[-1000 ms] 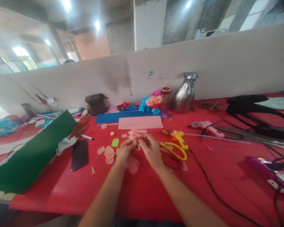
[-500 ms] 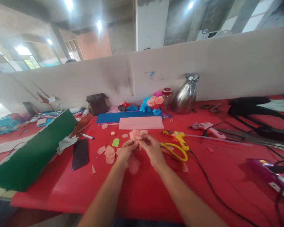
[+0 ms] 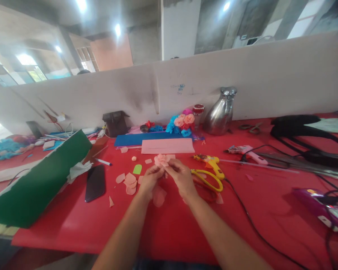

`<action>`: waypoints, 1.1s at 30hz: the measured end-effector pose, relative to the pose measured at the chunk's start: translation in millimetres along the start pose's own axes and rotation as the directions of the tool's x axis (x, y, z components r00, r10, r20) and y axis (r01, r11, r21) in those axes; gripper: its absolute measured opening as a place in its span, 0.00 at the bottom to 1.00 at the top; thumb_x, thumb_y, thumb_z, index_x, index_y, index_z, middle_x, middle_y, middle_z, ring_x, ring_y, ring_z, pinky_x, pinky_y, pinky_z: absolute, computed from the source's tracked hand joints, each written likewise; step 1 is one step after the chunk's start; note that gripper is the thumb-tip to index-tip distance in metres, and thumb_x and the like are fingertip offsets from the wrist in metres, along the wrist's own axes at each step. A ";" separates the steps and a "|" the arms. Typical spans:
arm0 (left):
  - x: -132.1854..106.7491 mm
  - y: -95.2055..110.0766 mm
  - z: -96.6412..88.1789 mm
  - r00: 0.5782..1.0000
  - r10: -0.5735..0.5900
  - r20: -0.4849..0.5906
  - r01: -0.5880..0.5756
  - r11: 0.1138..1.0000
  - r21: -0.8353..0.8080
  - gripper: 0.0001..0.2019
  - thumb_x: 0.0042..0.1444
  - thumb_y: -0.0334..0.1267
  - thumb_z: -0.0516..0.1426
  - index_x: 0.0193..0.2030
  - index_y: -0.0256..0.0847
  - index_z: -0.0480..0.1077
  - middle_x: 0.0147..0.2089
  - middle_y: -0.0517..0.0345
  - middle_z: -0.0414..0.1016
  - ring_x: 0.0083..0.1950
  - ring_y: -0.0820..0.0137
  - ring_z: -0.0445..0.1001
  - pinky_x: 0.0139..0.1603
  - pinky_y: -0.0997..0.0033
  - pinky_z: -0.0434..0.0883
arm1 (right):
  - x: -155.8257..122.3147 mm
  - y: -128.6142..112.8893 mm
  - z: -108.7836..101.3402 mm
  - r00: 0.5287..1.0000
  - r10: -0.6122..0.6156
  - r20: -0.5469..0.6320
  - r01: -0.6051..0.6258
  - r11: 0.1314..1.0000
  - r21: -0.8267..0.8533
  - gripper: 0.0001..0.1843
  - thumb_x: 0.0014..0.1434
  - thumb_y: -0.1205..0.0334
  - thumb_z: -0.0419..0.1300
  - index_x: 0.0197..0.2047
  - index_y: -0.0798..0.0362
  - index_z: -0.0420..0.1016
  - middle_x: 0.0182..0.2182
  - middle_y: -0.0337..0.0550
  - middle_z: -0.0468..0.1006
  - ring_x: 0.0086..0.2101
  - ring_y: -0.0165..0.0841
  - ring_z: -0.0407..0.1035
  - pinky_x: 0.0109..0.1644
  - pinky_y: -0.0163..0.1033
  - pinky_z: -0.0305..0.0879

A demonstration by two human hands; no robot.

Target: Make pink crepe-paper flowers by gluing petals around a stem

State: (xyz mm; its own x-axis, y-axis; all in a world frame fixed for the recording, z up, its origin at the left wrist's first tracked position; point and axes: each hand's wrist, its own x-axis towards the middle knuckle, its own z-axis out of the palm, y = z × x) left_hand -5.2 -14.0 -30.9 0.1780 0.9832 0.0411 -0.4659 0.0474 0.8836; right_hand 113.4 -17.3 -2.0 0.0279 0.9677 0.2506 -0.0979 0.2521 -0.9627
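Both hands meet over the middle of the red table, pinching a peach paper flower (image 3: 161, 160) between them. My left hand (image 3: 151, 180) grips its lower left side; my right hand (image 3: 181, 176) is closed on its right side, fingertips at the petals. Cut peach paper petals (image 3: 130, 180) lie left of my hands, near a small green petal-shaped piece (image 3: 138, 169). Just right of my right hand are yellow-handled scissors (image 3: 211, 182), their blades partly hidden, and a yellow glue gun (image 3: 214, 165). A folded pink paper sheet (image 3: 168, 146) lies behind the flower.
To the left stand a green board (image 3: 42, 183) and a dark phone (image 3: 95, 183). Finished paper flowers (image 3: 183, 123) and a steel jug (image 3: 220, 114) are at the back. A pink glue gun (image 3: 250, 154), cables and a purple device (image 3: 321, 210) lie at the right.
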 end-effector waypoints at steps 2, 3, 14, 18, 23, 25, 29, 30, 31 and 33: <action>0.2 0.1 -0.6 1.000 0.005 0.002 -0.005 1.000 0.021 0.07 0.48 0.38 0.62 0.28 0.36 0.72 0.24 0.61 0.68 0.27 0.77 0.64 0.33 0.76 0.61 | 0.1 -0.3 -0.5 0.999 -0.031 -0.021 0.030 0.999 -0.026 0.11 0.51 0.53 0.63 0.30 0.52 0.77 0.34 0.42 0.75 0.34 0.34 0.68 0.36 0.38 0.64; 0.3 0.0 -0.8 1.000 0.011 0.003 -0.012 0.999 0.031 0.07 0.48 0.38 0.62 0.28 0.36 0.72 0.24 0.61 0.68 0.27 0.77 0.64 0.33 0.76 0.61 | 0.1 -0.4 -0.7 0.999 -0.040 -0.023 0.039 0.999 -0.033 0.10 0.51 0.53 0.63 0.30 0.52 0.77 0.35 0.42 0.75 0.35 0.35 0.69 0.38 0.38 0.64; 0.1 7.2 4.1 0.989 0.135 -0.063 -0.119 0.971 0.208 0.06 0.48 0.38 0.60 0.30 0.36 0.73 0.25 0.60 0.70 0.27 0.75 0.65 0.31 0.75 0.62 | 0.2 2.5 -2.3 0.996 -0.084 0.022 0.085 0.996 -0.024 0.07 0.52 0.56 0.62 0.29 0.51 0.76 0.35 0.42 0.74 0.37 0.35 0.68 0.40 0.39 0.63; -1.7 13.4 7.2 0.969 0.199 -0.144 -0.154 0.949 0.274 0.05 0.46 0.35 0.59 0.28 0.36 0.73 0.26 0.60 0.72 0.28 0.75 0.65 0.32 0.75 0.62 | 0.0 2.6 -0.4 1.000 -0.028 0.007 0.028 0.997 0.070 0.05 0.50 0.59 0.62 0.31 0.50 0.75 0.31 0.39 0.74 0.33 0.33 0.67 0.38 0.38 0.62; 1.5 10.7 1.0 0.938 0.285 -0.198 -0.226 0.935 0.274 0.06 0.47 0.33 0.57 0.32 0.37 0.74 0.31 0.58 0.75 0.34 0.71 0.70 0.39 0.72 0.65 | -2.8 1.6 0.2 0.994 0.111 -0.002 -0.109 0.976 0.189 0.07 0.51 0.59 0.58 0.29 0.51 0.76 0.21 0.36 0.70 0.24 0.29 0.60 0.29 0.35 0.54; 3.1 9.0 -1.4 0.935 0.298 -0.194 -0.241 0.932 0.271 0.06 0.48 0.33 0.57 0.33 0.37 0.74 0.32 0.57 0.76 0.35 0.70 0.71 0.40 0.72 0.65 | -4.5 0.0 1.1 0.988 0.143 0.051 -0.150 0.967 0.207 0.10 0.53 0.55 0.58 0.27 0.52 0.76 0.21 0.38 0.69 0.24 0.28 0.59 0.27 0.35 0.52; 5.0 6.8 -3.4 0.937 0.288 -0.199 -0.231 0.936 0.266 0.07 0.48 0.35 0.58 0.34 0.37 0.74 0.32 0.57 0.76 0.36 0.69 0.72 0.41 0.71 0.66 | -6.9 -5.0 5.2 0.967 0.201 0.156 -0.236 0.937 0.258 0.12 0.52 0.51 0.60 0.28 0.52 0.74 0.22 0.37 0.70 0.22 0.27 0.59 0.25 0.34 0.49; 5.1 6.4 -3.6 0.936 0.290 -0.200 -0.232 0.934 0.270 0.08 0.48 0.34 0.57 0.35 0.37 0.74 0.33 0.57 0.76 0.36 0.69 0.72 0.41 0.72 0.66 | -7.0 -5.8 6.0 0.960 0.227 0.165 -0.268 0.919 0.289 0.12 0.51 0.51 0.61 0.28 0.52 0.73 0.23 0.37 0.71 0.22 0.26 0.60 0.24 0.33 0.49; 5.2 6.2 -3.7 0.935 0.294 -0.199 -0.234 0.932 0.278 0.08 0.48 0.34 0.57 0.35 0.37 0.74 0.33 0.57 0.76 0.36 0.70 0.72 0.41 0.72 0.66 | -6.8 -6.3 6.6 0.951 0.260 0.166 -0.302 0.896 0.326 0.11 0.51 0.52 0.61 0.29 0.51 0.71 0.24 0.36 0.72 0.22 0.26 0.61 0.24 0.33 0.48; 5.0 6.1 -3.9 0.933 0.303 -0.193 -0.237 0.923 0.303 0.08 0.48 0.33 0.56 0.36 0.37 0.74 0.33 0.57 0.76 0.36 0.70 0.71 0.41 0.72 0.66 | -6.2 -6.4 6.9 0.933 0.323 0.161 -0.361 0.849 0.387 0.11 0.48 0.53 0.63 0.31 0.51 0.70 0.26 0.36 0.74 0.22 0.26 0.63 0.23 0.32 0.48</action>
State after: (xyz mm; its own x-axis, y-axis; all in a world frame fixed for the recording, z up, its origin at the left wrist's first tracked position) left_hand -10.5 -8.1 -27.1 -0.1424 0.9659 0.2162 -0.2101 -0.2430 0.9470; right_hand 107.0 -24.9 3.3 -0.1654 0.9843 -0.0608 -0.4783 -0.1340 -0.8679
